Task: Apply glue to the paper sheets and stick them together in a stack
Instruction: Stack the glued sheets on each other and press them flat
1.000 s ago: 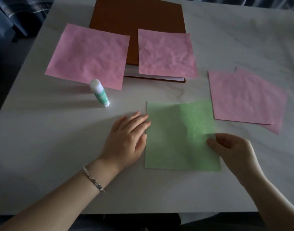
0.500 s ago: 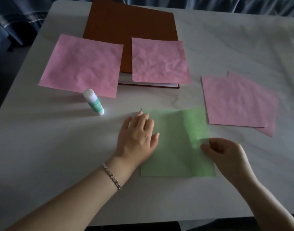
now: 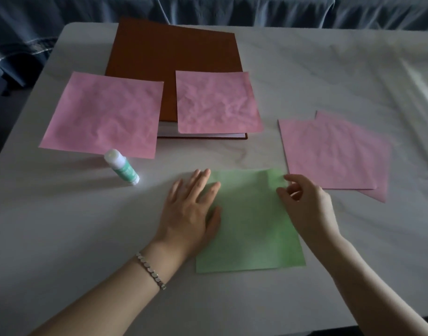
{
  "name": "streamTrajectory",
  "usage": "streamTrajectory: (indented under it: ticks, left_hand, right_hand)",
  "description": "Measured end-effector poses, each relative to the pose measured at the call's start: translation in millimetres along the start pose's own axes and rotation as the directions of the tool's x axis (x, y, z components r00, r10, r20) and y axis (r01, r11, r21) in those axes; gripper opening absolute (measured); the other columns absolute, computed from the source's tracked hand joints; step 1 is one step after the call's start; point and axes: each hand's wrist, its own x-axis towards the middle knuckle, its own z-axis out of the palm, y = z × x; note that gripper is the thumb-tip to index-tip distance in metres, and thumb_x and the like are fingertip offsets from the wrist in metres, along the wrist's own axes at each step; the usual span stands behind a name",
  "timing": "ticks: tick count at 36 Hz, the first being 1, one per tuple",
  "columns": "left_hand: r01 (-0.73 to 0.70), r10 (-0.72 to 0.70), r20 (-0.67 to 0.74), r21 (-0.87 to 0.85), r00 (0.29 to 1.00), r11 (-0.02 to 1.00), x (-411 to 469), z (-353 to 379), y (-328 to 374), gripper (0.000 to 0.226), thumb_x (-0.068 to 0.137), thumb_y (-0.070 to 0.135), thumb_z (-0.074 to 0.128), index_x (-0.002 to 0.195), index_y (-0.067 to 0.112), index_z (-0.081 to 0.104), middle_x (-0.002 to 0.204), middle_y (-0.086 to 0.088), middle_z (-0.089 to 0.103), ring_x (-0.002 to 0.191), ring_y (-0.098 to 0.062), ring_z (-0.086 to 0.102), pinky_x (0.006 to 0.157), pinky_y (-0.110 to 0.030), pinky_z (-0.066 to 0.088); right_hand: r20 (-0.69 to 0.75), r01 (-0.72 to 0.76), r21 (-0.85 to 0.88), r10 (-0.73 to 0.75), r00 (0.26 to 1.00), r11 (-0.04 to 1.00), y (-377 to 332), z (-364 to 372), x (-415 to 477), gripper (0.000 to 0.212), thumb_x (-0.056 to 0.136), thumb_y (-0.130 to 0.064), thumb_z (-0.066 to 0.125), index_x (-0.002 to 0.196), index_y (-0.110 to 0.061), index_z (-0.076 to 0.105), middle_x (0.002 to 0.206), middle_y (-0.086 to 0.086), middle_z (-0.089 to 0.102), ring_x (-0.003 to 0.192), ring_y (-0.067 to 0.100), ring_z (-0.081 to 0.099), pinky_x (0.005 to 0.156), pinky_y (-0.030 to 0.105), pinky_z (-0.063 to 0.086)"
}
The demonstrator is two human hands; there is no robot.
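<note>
The left hand (image 3: 191, 212) lies flat, fingers straight, on the left edge of the square green paper sheet (image 3: 251, 226), which rests on the white marble counter (image 3: 62, 226) in front of the person. A second ago this hand was beside the sheet. The right hand (image 3: 307, 204) has moved from the right edge to the far right corner, fingers curled. I cannot tell whether it pinches the paper. The white-and-green glue stick (image 3: 122, 166) stands apart, so gluing seems not yet begun.
</note>
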Motion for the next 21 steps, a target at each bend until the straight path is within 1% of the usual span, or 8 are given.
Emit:
streamTrajectory:
  ticks: [3,8,11,15,18,21]
  left_hand:
    - [-0.003,0.003,-0.010,-0.009,1.000,1.000,-0.4,0.5,-1.0,0.050,0.084,0.035,0.038,0.120,0.010,0.061,0.136,-0.015,0.051,0.126,-0.030,0.048,0.104,-0.041,0.022]
    - [-0.003,0.002,-0.023,-0.040,1.000,0.999,0.2,1.8,-2.8,0.049,0.084,0.036,0.040,0.121,0.012,0.061,0.136,-0.014,0.051,0.128,-0.026,0.044,0.105,-0.039,0.023]
    - [-0.006,0.005,-0.026,-0.036,1.000,0.999,0.2,2.2,-2.9,0.050,0.083,0.036,0.040,0.121,0.012,0.061,0.136,-0.014,0.051,0.128,-0.025,0.040,0.105,-0.039,0.023]
    - [0.000,-0.001,-0.033,-0.036,0.999,0.999,0.0,2.1,-2.3,0.049,0.084,0.036,0.040,0.121,0.012,0.061,0.136,-0.013,0.051,0.128,-0.025,0.041,0.105,-0.040,0.024]
    - [0.003,-0.003,-0.027,-0.034,1.000,0.999,0.0,1.1,-1.7,0.049,0.083,0.036,0.040,0.121,0.012,0.061,0.136,-0.014,0.052,0.127,-0.026,0.045,0.104,-0.039,0.024]
    - [0.007,-0.008,-0.020,-0.035,1.000,0.999,-0.3,0.4,-1.5,0.049,0.083,0.036,0.040,0.121,0.012,0.061,0.136,-0.014,0.051,0.128,-0.026,0.043,0.104,-0.039,0.024]
  right_hand:
    - [-0.033,0.001,-0.024,-0.001,0.999,1.000,-0.3,4.8,-1.1,0.030,0.086,-0.022,0.061,0.115,-0.020,0.060,0.079,-0.004,0.060,0.077,0.019,0.056,0.067,0.028,0.040]
    - [-0.042,-0.017,-0.009,0.017,0.999,1.000,-0.1,5.7,-2.9,0.028,0.086,-0.023,0.062,0.113,-0.021,0.060,0.077,-0.008,0.058,0.078,0.018,0.056,0.066,0.028,0.040]
    - [-0.036,-0.018,-0.017,0.017,0.999,1.000,-0.1,5.7,-3.4,0.027,0.086,-0.024,0.061,0.113,-0.023,0.060,0.078,-0.007,0.059,0.078,0.018,0.056,0.066,0.028,0.039]
    - [-0.036,-0.011,-0.036,0.010,0.999,0.999,-0.1,5.4,-4.8,0.026,0.087,-0.025,0.060,0.113,-0.024,0.060,0.081,-0.005,0.061,0.082,0.021,0.058,0.069,0.032,0.045]
    - [-0.040,0.001,-0.053,-0.003,0.999,0.999,-0.9,5.5,-5.1,0.026,0.088,-0.025,0.059,0.113,-0.024,0.061,0.081,-0.005,0.061,0.082,0.021,0.058,0.068,0.031,0.044]
    - [-0.038,0.002,-0.066,-0.005,0.999,0.998,-1.4,6.0,-5.1,0.025,0.089,-0.024,0.058,0.114,-0.023,0.061,0.081,-0.005,0.061,0.080,0.020,0.056,0.066,0.030,0.042]
